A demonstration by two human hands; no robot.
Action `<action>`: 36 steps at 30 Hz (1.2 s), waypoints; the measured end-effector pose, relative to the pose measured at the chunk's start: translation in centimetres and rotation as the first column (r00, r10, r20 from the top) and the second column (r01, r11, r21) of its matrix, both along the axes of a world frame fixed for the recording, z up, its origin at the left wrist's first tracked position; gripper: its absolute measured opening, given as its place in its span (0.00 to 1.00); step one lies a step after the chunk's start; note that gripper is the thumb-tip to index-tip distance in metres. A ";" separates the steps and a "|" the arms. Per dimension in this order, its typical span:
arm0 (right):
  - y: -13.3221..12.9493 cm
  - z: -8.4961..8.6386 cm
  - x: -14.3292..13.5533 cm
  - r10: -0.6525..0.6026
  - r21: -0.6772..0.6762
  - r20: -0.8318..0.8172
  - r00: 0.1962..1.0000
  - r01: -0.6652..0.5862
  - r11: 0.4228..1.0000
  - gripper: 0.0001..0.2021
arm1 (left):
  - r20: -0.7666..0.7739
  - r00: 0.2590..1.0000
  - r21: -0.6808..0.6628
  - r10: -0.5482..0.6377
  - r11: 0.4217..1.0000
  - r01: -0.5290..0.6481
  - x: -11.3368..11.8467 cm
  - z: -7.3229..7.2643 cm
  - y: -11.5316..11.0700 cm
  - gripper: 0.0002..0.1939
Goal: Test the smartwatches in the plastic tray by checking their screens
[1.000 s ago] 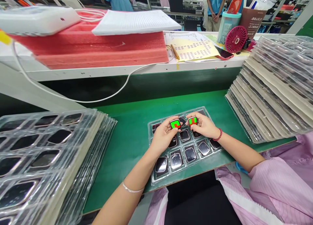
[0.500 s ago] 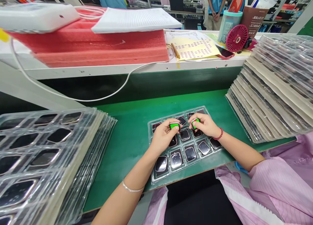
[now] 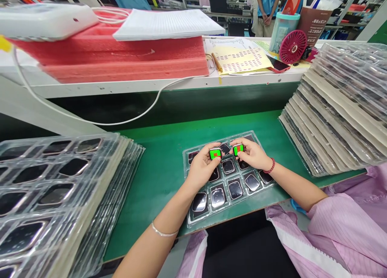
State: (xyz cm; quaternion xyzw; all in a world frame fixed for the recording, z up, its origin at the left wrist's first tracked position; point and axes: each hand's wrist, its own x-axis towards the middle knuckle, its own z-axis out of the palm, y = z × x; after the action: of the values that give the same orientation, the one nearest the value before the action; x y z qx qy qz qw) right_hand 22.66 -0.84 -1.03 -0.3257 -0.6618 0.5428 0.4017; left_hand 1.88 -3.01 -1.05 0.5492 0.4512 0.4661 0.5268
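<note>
Between the thumb and fingers of my left hand [image 3: 201, 165] is a smartwatch body [image 3: 215, 153] without a strap, its lit screen green with a red patch. My right hand [image 3: 254, 153] pinches a second strapless smartwatch body [image 3: 238, 149], also lit green and red, with the thumb on its lower edge. Both are held just above a clear plastic tray [image 3: 190, 221], the screens facing up towards me. Dark-screened watch bodies [image 3: 235, 190] lie in the tray's compartments. My hands hide part of its upper rows.
A tall stack of filled clear trays [image 3: 60, 213] stands at the left, another stack [image 3: 335, 120] at the right. Behind the green mat [image 3: 157, 173], a shelf holds red foam [image 3: 130, 60], papers [image 3: 238, 60], a phone [image 3: 279, 65] and a pink fan [image 3: 293, 47]. A white cable [image 3: 127, 122] hangs down.
The watch in my right hand has turned more squarely towards me and shifted slightly left. Its screen shows more fully. The left watch is tilted up a little, with its red patch now visible.
</note>
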 end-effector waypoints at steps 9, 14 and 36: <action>0.0 -0.1 0.2 0.011 0.026 0.025 1.000 -0.012 1.000 0.17 | -0.023 1.000 0.014 0.008 1.000 -0.007 -0.1 0.5 -0.1 0.22; 0.0 0.1 0.2 -0.018 -0.006 0.018 1.000 0.018 1.000 0.11 | -0.020 1.000 -0.004 -0.002 1.000 0.002 -0.2 0.4 -0.1 0.21; 0.4 -0.4 0.4 0.018 0.019 0.038 0.999 -0.019 1.000 0.21 | -0.006 1.000 -0.025 0.003 1.000 -0.003 -0.1 0.3 0.0 0.29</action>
State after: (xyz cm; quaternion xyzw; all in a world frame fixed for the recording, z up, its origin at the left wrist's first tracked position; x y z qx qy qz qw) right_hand 23.04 -0.45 -1.44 -0.3258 -0.6777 0.5337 0.3870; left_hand 1.75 -3.03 -0.73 0.5434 0.4594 0.4594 0.5316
